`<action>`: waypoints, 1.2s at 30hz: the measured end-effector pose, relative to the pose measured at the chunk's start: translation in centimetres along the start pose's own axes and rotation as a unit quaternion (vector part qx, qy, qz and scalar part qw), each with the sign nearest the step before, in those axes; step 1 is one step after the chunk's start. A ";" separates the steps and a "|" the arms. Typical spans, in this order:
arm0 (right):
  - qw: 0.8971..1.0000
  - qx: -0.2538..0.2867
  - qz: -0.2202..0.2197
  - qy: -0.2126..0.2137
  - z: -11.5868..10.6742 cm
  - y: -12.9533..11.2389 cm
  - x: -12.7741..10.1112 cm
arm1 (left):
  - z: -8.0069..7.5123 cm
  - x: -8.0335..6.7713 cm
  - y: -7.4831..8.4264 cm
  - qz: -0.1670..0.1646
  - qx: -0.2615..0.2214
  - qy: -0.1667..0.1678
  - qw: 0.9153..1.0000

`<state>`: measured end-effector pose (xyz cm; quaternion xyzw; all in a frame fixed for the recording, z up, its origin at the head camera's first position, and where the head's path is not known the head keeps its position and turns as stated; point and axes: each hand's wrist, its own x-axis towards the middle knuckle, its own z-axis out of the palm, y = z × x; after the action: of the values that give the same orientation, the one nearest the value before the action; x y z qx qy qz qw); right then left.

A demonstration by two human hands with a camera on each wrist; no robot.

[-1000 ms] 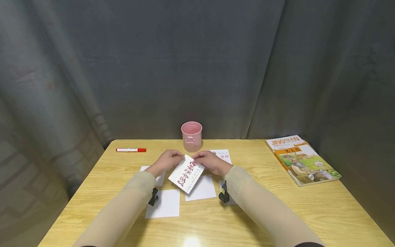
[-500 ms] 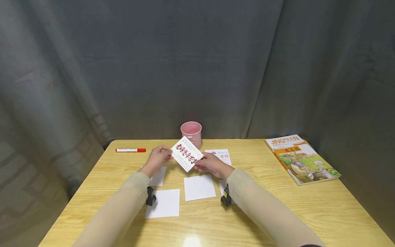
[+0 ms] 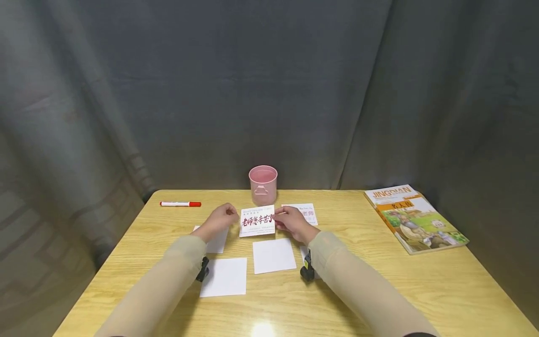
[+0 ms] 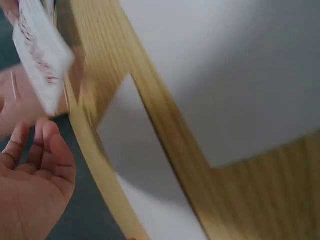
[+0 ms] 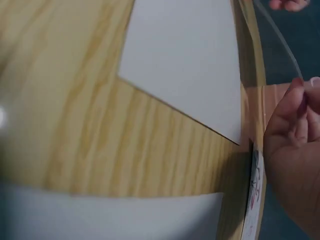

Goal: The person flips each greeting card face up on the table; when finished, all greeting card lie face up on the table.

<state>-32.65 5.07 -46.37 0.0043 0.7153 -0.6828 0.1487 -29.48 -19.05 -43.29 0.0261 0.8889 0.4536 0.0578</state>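
Note:
A white card (image 3: 257,221) printed with red characters is held face toward me, in front of the pink cup. My right hand (image 3: 293,221) pinches its right edge between thumb and fingers; in the right wrist view the card (image 5: 286,42) shows nearly edge-on. Just off the card's left edge is my left hand (image 3: 221,219), its fingers loosely bent. The left wrist view shows that hand (image 4: 37,175) with nothing in it, a gap away from the card (image 4: 42,55). Beneath lies a blank white card (image 3: 274,256) on the table.
The pink cup (image 3: 263,185) stands at the table's back edge. Another printed card (image 3: 306,213) lies behind my right hand. More white cards (image 3: 224,277) lie nearer me. A red-capped marker (image 3: 180,204) is at back left, a book (image 3: 414,219) at right.
The printed card has turned from tilted to upright, its characters now level. My left hand, at the card's edge before, has let go; the right still holds it. The pink cup shows more fully.

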 end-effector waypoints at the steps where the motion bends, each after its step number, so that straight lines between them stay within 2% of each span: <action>1: 1.000 -0.011 -0.001 0.004 0.0 0.1 0.1 | 0.3 0.1 0.3 0.018 0.034 -0.001 0.999; 3: 0.999 -0.033 -0.006 0.015 0.2 0.5 0.4 | 0.9 0.2 0.6 0.059 0.111 -0.024 0.992; 6: 0.997 -0.062 -0.022 0.034 0.4 0.7 0.6 | 1.9 0.2 0.7 0.124 0.203 -0.078 0.968; 8: 0.996 -0.072 -0.026 0.054 0.7 0.7 0.7 | 2.5 0.2 0.5 0.149 0.245 -0.111 0.952; 10: 0.994 -0.076 -0.026 0.069 0.9 0.7 0.8 | 2.9 0.2 0.5 0.155 0.271 -0.129 0.941; 14: 0.992 -0.095 -0.018 0.084 1.2 0.6 0.6 | 3.6 0.1 0.8 0.129 0.315 -0.141 0.930; 16: 0.991 -0.104 -0.012 0.080 1.2 0.4 0.4 | 3.7 0.0 1.1 0.113 0.331 -0.142 0.926; 20: 0.992 -0.107 0.004 0.062 1.3 -0.2 0.0 | 3.7 0.1 1.5 0.098 0.336 -0.141 0.926; 27: 0.990 -0.133 0.015 0.048 1.0 -1.1 -0.7 | 3.6 0.0 1.7 0.102 0.342 -0.141 0.923; 33: 0.987 -0.156 0.003 0.040 1.0 -1.1 -0.9 | 3.7 -0.2 1.8 0.107 0.340 -0.137 0.924; 36: 0.986 -0.164 -0.006 0.036 1.1 -1.1 -1.2 | 3.9 -0.2 1.6 0.106 0.320 -0.134 0.932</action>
<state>-31.53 4.17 -45.09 0.0000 0.8228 -0.5562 0.1172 -28.77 -15.02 -44.28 0.1978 0.9630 0.1411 0.1166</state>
